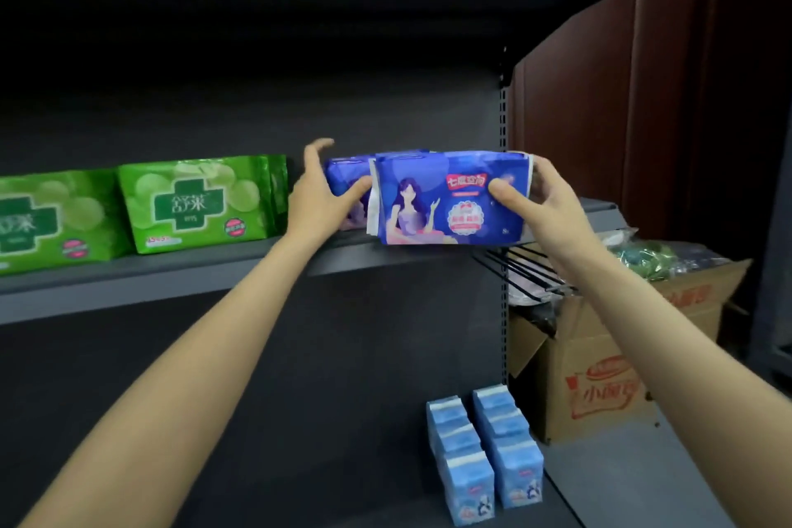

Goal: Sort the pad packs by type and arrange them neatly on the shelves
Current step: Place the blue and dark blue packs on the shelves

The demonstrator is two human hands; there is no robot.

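A dark blue pad pack (445,201) with a drawn figure stands at the front edge of the middle shelf (171,270). My right hand (540,197) grips its right end, thumb across the front. Another blue pack (343,171) stands just behind it to the left. My left hand (319,189) is beside that pack, thumb touching it, fingers spread and raised. Two green pad packs (201,201) (43,219) stand upright on the left of the same shelf.
Light blue small packs (484,459) stand in two rows on the lower shelf. An open cardboard box (600,373) with bagged goods sits to the right of the shelving. A slotted upright post (503,184) bounds the shelf. The top shelf holds more packs, barely visible.
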